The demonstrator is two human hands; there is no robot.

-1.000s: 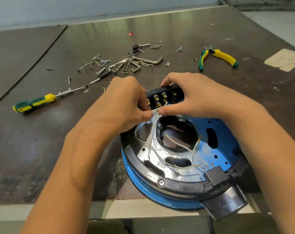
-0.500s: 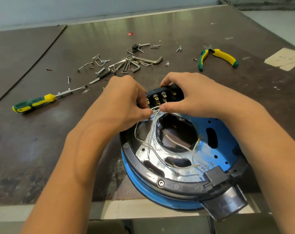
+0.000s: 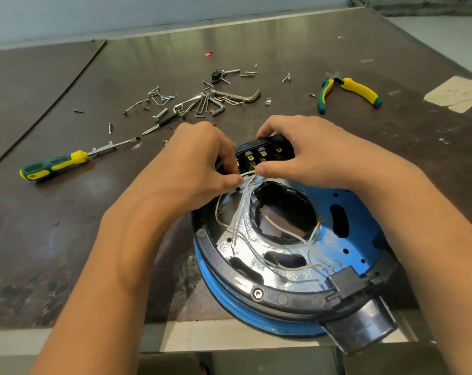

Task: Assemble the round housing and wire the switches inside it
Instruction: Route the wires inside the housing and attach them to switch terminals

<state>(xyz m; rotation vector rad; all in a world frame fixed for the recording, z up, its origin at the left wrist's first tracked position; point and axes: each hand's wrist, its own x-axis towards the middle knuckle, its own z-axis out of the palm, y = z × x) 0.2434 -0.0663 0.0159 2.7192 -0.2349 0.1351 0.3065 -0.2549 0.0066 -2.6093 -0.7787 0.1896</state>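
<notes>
A round blue housing (image 3: pixel 354 212) with a black rim and a shiny metal inner plate lies at the table's near edge. On its far rim stands a black switch block (image 3: pixel 264 152) with brass terminals. Thin white wires (image 3: pixel 240 220) run from the block across the plate to a black connector at the near rim. My left hand (image 3: pixel 199 163) pinches the wire ends just under the terminals. My right hand (image 3: pixel 308 152) grips the switch block, fingers over its top and thumb at its front beside the wires.
A green-yellow screwdriver (image 3: pixel 56 165) lies to the left. Loose screws and hex keys (image 3: pixel 202 104) are scattered behind the hands. Green-yellow pliers (image 3: pixel 348 90) rest at the far right, next to a cardboard scrap (image 3: pixel 456 94). A black spout sticks out over the table's near edge.
Both hands stay at the switch block; the left fingers shifted slightly with the wire ends. The housing has not moved.
</notes>
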